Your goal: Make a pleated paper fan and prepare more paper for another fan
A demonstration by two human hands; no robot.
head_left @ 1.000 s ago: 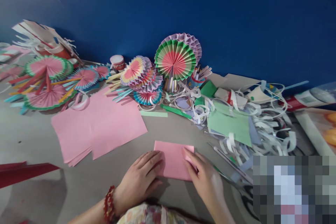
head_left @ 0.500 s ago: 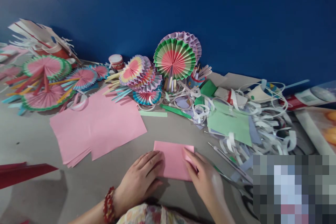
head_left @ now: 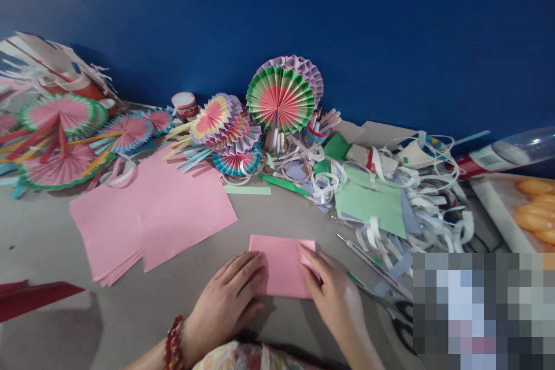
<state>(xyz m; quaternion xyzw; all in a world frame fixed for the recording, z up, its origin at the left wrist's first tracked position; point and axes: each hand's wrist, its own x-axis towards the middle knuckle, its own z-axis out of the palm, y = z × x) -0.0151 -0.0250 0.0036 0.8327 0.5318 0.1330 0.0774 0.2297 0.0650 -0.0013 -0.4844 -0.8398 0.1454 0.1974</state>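
Observation:
A small folded pink paper (head_left: 281, 263) lies on the grey table in front of me. My left hand (head_left: 228, 303), with a red bead bracelet on the wrist, rests flat on the paper's left edge, fingers stretched out. My right hand (head_left: 336, 300) presses down on the paper's right edge with its fingers close together. Neither hand lifts the paper.
A stack of pink sheets (head_left: 151, 217) lies to the left. Folded paper fans (head_left: 280, 98) and a small glue jar (head_left: 184, 105) stand along the blue wall. Green paper (head_left: 370, 202), white paper strips (head_left: 433, 208) and scissors (head_left: 390, 300) lie to the right. Dark red paper (head_left: 34, 295) sits at far left.
The view has shifted slightly to the right and down. Both hands stay pressed on the pink paper.

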